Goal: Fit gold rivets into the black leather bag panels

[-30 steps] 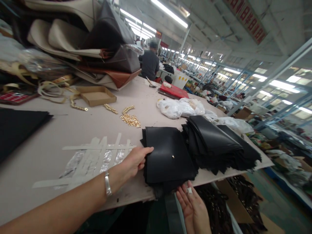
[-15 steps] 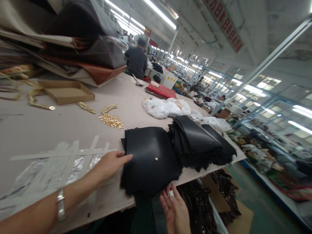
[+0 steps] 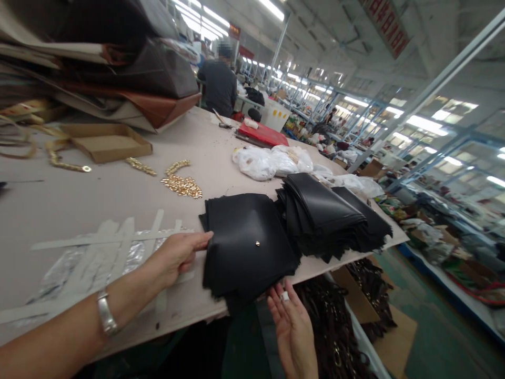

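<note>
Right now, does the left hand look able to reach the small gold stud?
Probably yes: the left hand is at the left edge of the black stack, and nothing covers the small gold stud on top.

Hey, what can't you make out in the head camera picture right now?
All in the head view:
Black stack: its top sheet hides most layers below.
Right hand: against the dark stack edge, fingertip contact is unclear.
Folded pile: cut off by the top and left edges.
Distant person: hands hidden by their body.
</note>
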The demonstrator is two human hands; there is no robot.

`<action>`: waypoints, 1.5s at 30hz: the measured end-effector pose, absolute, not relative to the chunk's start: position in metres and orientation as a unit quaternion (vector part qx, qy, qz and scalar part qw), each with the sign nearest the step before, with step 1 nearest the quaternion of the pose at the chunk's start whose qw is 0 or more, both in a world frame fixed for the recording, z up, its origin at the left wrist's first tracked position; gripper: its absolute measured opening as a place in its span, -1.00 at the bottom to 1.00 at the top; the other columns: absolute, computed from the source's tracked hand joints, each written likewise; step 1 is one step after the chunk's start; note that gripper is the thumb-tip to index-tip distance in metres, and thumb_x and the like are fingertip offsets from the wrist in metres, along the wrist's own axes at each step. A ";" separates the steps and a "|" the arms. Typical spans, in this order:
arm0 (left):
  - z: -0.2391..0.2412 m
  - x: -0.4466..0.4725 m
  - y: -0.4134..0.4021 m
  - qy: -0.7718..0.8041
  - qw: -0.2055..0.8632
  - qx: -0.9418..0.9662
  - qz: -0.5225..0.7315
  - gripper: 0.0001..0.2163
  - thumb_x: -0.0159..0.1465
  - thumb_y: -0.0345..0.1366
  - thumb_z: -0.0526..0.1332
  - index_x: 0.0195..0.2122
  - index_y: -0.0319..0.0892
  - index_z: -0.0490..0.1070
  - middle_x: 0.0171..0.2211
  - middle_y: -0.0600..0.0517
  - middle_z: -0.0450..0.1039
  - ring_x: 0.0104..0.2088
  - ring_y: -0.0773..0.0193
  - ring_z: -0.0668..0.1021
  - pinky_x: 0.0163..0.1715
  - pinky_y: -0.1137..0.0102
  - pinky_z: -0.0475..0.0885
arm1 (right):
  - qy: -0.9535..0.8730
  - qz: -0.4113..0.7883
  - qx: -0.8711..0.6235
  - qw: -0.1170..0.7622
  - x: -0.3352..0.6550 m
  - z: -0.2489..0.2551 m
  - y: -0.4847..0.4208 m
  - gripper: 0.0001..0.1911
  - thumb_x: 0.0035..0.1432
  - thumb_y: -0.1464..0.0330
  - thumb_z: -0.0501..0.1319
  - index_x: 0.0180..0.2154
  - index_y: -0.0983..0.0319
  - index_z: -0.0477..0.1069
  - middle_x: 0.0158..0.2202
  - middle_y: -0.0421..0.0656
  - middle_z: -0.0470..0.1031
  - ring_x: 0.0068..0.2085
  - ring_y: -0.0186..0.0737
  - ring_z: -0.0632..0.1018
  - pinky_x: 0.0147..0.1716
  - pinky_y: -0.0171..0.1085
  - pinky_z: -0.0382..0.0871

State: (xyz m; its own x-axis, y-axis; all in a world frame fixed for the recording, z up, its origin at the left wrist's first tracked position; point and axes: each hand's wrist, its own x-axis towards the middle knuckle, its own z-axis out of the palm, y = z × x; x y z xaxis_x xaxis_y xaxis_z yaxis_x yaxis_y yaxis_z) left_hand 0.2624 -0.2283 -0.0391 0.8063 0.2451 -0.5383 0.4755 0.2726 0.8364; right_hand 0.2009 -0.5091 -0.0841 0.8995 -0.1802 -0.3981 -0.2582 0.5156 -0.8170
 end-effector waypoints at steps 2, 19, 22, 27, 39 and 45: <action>-0.038 0.268 -0.229 0.292 0.748 0.589 -0.091 -0.65 -0.06 -0.07 0.42 -0.44 -0.19 0.37 -0.65 0.19 0.26 -0.75 0.54 0.01 -0.74 0.53 -0.13 | 0.229 0.019 -0.486 0.843 0.203 -0.084 -0.508 -0.31 -0.15 0.20 0.52 0.04 0.23 0.45 -0.02 -0.02 0.59 0.04 0.02 0.59 0.14 0.04 0.38; -0.019 0.284 -0.275 0.289 0.804 0.489 -0.177 -0.71 -0.02 -0.18 0.43 -0.31 -0.23 0.56 -0.37 -0.15 0.64 -0.42 0.03 0.66 -0.43 0.27 0.61 | 0.178 0.099 -0.420 0.884 0.220 -0.072 -0.500 -0.60 -0.09 0.17 0.50 -0.27 0.25 0.51 -0.23 -0.07 0.65 -0.17 -0.10 0.64 -0.06 -0.07 0.49; -0.018 0.286 -0.275 0.298 0.811 0.471 -0.179 -0.72 -0.03 -0.20 0.44 -0.33 -0.22 0.55 -0.40 -0.15 0.64 -0.45 0.03 0.65 -0.44 0.26 0.62 | 0.165 0.113 -0.415 0.887 0.225 -0.071 -0.495 -0.59 -0.04 0.15 0.47 -0.22 0.25 0.50 -0.20 -0.08 0.65 -0.17 -0.09 0.64 -0.14 -0.11 0.51; -0.021 0.284 -0.273 0.298 0.814 0.458 -0.198 -0.77 -0.05 -0.24 0.44 -0.39 -0.21 0.53 -0.47 -0.16 0.62 -0.50 0.00 0.63 -0.51 0.22 0.61 | 0.202 0.055 -0.392 0.896 0.236 -0.072 -0.474 -0.61 -0.11 0.15 0.49 -0.26 0.20 0.51 -0.19 -0.14 0.65 -0.16 -0.16 0.63 -0.12 -0.18 0.50; -0.028 0.290 -0.263 0.293 0.805 0.472 -0.206 -0.77 -0.09 -0.29 0.46 -0.43 -0.24 0.52 -0.46 -0.15 0.62 -0.56 0.09 0.61 -0.57 0.34 0.56 | 0.259 0.088 -0.296 0.915 0.267 -0.067 -0.438 -0.61 -0.24 0.27 0.47 -0.28 0.24 0.57 -0.23 -0.09 0.68 -0.09 0.02 0.64 0.04 0.01 0.47; -0.024 0.291 -0.264 0.311 0.814 0.457 -0.178 -0.75 -0.12 -0.34 0.45 -0.40 -0.29 0.53 -0.48 -0.12 0.62 -0.57 0.14 0.59 -0.57 0.36 0.55 | 0.262 0.063 -0.347 0.898 0.293 -0.067 -0.430 -0.59 -0.27 0.35 0.47 -0.28 0.33 0.55 -0.30 -0.04 0.68 -0.23 0.00 0.68 -0.06 -0.04 0.53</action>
State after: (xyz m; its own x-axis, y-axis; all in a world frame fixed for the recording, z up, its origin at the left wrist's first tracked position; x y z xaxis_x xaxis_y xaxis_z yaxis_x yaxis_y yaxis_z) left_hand 0.2911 -0.2643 -0.0239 0.7440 -0.0050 -0.6682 0.5733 0.5186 0.6344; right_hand 0.2934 -0.4302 -0.0670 0.8544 -0.0680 -0.5151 -0.2958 0.7514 -0.5898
